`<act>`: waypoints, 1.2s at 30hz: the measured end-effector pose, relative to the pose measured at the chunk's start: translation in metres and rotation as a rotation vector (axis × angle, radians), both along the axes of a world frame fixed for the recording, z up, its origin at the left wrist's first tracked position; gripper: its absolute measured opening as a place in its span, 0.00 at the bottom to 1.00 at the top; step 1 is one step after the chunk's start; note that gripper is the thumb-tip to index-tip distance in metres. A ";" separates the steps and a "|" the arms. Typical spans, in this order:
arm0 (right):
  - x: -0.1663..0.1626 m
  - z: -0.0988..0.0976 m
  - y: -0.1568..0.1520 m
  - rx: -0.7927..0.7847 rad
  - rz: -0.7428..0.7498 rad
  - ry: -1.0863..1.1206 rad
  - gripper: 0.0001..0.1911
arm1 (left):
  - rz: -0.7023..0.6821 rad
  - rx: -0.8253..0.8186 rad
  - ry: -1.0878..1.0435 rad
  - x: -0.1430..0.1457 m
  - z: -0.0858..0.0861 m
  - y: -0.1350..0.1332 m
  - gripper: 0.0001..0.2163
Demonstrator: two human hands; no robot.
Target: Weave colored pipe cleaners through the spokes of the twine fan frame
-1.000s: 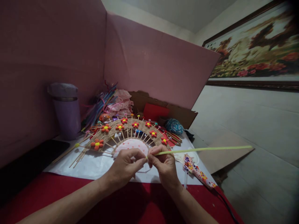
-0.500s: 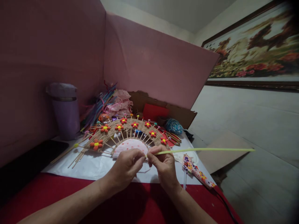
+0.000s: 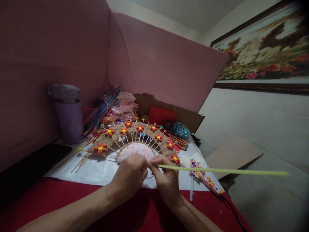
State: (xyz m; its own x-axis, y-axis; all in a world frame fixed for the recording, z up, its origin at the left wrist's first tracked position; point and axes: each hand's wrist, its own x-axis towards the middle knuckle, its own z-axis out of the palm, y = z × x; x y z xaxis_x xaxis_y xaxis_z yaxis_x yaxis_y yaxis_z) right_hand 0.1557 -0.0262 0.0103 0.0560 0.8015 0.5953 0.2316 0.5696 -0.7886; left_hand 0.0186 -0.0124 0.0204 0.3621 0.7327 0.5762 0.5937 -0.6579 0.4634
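In the head view, my left hand [image 3: 130, 172] and right hand [image 3: 167, 185] pinch the yellow strip [image 3: 224, 170], its free end lower than before, past the right edge of the red tabletop [image 3: 55, 190], with white sheet [image 3: 96, 174] and pink panel [image 3: 156, 61] beyond.

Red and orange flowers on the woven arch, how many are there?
9 flowers on the woven arch: two down its left side, four across its top, three down its right side. More could be hidden behind the right hand.
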 end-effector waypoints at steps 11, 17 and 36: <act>0.001 0.001 0.012 -0.193 0.273 0.478 0.08 | -0.254 -0.453 -0.467 0.000 0.009 -0.002 0.09; 0.003 0.005 0.012 -0.341 0.396 0.570 0.11 | -0.315 -0.647 -0.585 -0.001 0.011 0.001 0.12; 0.008 0.000 0.014 -0.457 0.460 0.466 0.12 | -0.366 -0.760 -0.645 -0.002 0.012 0.000 0.12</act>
